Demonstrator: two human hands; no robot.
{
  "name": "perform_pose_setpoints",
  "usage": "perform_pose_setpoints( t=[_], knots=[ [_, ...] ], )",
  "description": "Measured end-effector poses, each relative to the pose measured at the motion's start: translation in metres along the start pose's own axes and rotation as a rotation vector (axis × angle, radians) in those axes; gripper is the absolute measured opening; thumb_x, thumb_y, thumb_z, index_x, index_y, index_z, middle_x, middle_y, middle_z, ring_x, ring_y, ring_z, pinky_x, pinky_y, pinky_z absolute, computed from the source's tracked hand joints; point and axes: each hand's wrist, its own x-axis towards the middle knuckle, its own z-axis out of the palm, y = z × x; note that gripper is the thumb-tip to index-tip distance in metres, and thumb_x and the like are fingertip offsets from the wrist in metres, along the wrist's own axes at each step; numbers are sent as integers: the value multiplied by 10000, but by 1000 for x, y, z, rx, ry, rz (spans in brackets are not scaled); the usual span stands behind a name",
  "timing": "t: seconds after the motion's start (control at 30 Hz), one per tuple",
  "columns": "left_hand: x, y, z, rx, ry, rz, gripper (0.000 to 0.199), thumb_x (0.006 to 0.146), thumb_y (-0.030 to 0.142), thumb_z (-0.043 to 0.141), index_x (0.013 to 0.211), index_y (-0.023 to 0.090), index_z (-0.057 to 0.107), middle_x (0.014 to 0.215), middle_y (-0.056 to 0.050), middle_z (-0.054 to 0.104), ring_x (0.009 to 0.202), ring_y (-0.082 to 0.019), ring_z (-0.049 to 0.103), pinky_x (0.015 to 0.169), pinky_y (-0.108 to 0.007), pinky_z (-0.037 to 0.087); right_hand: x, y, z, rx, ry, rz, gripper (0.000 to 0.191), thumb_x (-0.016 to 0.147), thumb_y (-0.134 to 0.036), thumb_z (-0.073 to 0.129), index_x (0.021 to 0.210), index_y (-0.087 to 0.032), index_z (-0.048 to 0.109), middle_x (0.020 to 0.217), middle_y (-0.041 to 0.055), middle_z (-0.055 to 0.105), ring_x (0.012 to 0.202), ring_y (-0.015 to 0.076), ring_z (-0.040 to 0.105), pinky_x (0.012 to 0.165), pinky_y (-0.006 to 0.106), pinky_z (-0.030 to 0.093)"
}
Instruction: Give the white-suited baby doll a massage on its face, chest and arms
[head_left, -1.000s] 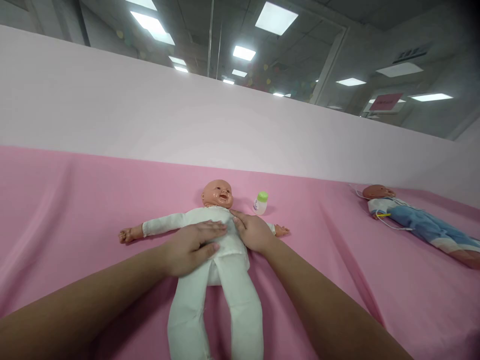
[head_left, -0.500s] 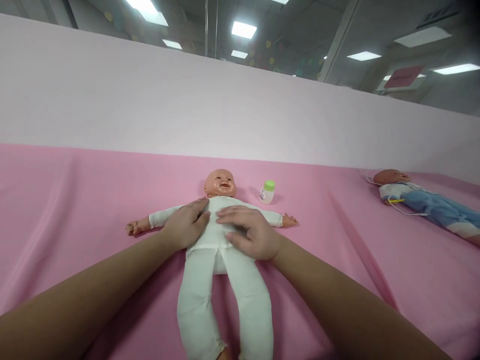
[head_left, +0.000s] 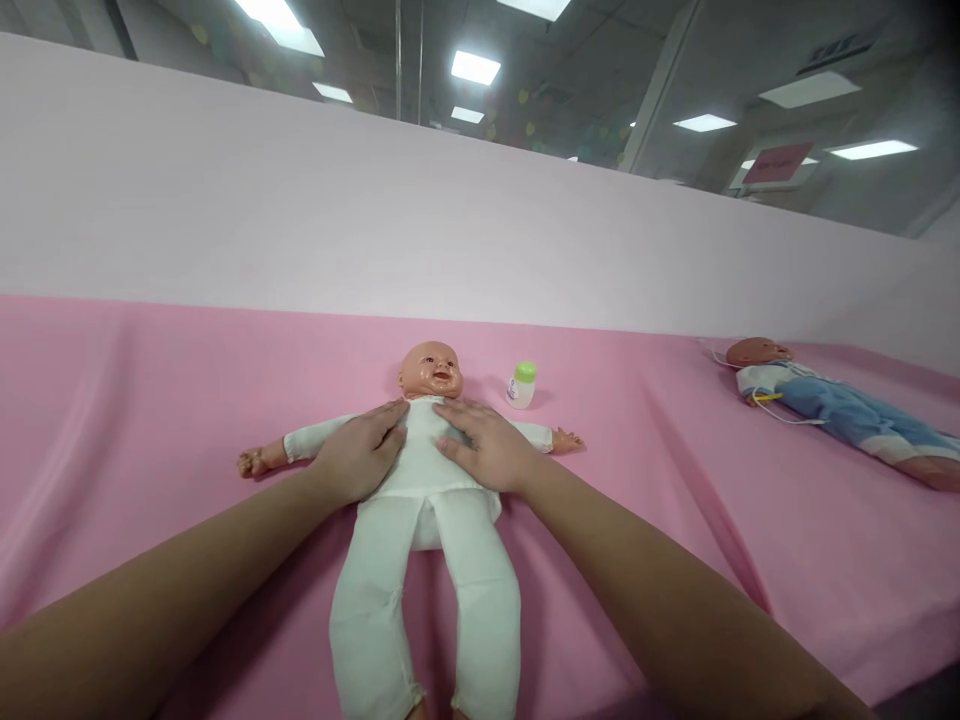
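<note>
A baby doll (head_left: 426, 450) with a white cloth body lies on its back, its head toward the wall and its arms spread wide. My left hand (head_left: 364, 450) rests flat on the left side of its chest, fingers stretched toward the shoulder. On the chest's other side lies my right hand (head_left: 487, 445), fingers extended and thumb apart. A strip of white cloth shows between the two hands. Beyond the doll's arm on the right stands a small clear bottle (head_left: 520, 388) with a green cap.
Pink cloth (head_left: 600, 560) with folds covers the table. At the far right lies a second doll (head_left: 840, 405) in blue and white clothes, with a white cord and a yellow piece by it. A white wall (head_left: 375, 220) runs along the back, below glass.
My right hand has come down onto the chest and moved up toward the shoulder. My left hand stays on the chest. The whole view has shifted slightly.
</note>
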Motion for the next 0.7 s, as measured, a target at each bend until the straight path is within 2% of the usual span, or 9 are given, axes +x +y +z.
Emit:
perform_pose_setpoints(
  t=[0.07, 0.17, 0.27, 0.37, 0.47, 0.53, 0.63, 0.7],
  knots=[
    [0, 2, -1, 5, -4, -3, 624, 1010, 464, 351, 1527, 157, 517, 1567, -92, 507, 1457, -261, 467, 1245, -422, 324, 0, 3, -2, -10, 0, 94, 684, 1015, -625, 463, 1586, -250, 427, 1619, 89, 448, 1504, 337, 400, 1231, 551, 314],
    [0, 4, -2, 17, -10, -15, 632, 1008, 462, 350, 1526, 141, 518, 1562, -97, 511, 1455, -271, 470, 1243, -425, 328, -1, 3, -3, -8, 18, 182, 708, 999, -677, 447, 1570, -259, 452, 1579, 95, 504, 1459, 337, 462, 1198, 530, 361],
    [1, 4, -2, 18, -5, -14, 632, 1014, 463, 348, 1521, 128, 523, 1551, -102, 525, 1446, -280, 481, 1240, -433, 336, -2, 2, -3, 10, 34, 205, 732, 985, -701, 457, 1569, -259, 454, 1575, 97, 510, 1454, 329, 470, 1196, 509, 368],
    [-3, 6, -3, -11, 58, 4, 608, 1003, 444, 401, 1500, 127, 548, 1525, -105, 556, 1421, -293, 510, 1228, -454, 364, -2, 1, -3, 34, 41, 209, 717, 982, -682, 490, 1565, -268, 458, 1570, 89, 517, 1450, 319, 479, 1196, 494, 371],
    [-13, 16, -8, -82, 167, 128, 533, 985, 395, 469, 1449, 173, 607, 1516, -81, 571, 1409, -288, 524, 1215, -453, 390, -3, 0, -5, 56, 43, 209, 684, 981, -666, 507, 1541, -273, 493, 1552, 81, 540, 1437, 312, 497, 1187, 486, 387],
    [-23, 28, -11, -169, 195, 252, 468, 984, 357, 495, 1397, 202, 652, 1476, -67, 612, 1369, -276, 565, 1182, -438, 437, -3, 0, -6, 61, 48, 207, 679, 980, -660, 513, 1532, -265, 505, 1546, 84, 546, 1435, 311, 500, 1186, 483, 391],
    [-33, 45, -15, -296, 92, 426, 370, 976, 293, 526, 1279, 220, 724, 1303, -58, 728, 1221, -254, 671, 1067, -396, 543, -3, 1, -5, 63, 57, 190, 684, 980, -645, 525, 1540, -255, 495, 1544, 89, 548, 1435, 307, 501, 1188, 478, 389],
    [-34, 49, -16, -318, -2, 487, 323, 965, 268, 541, 1199, 224, 759, 1241, -54, 754, 1183, -252, 690, 1042, -387, 559, -3, 2, -4, 61, 57, 175, 685, 981, -631, 533, 1545, -247, 488, 1542, 93, 550, 1434, 307, 503, 1187, 479, 392]
  ],
)
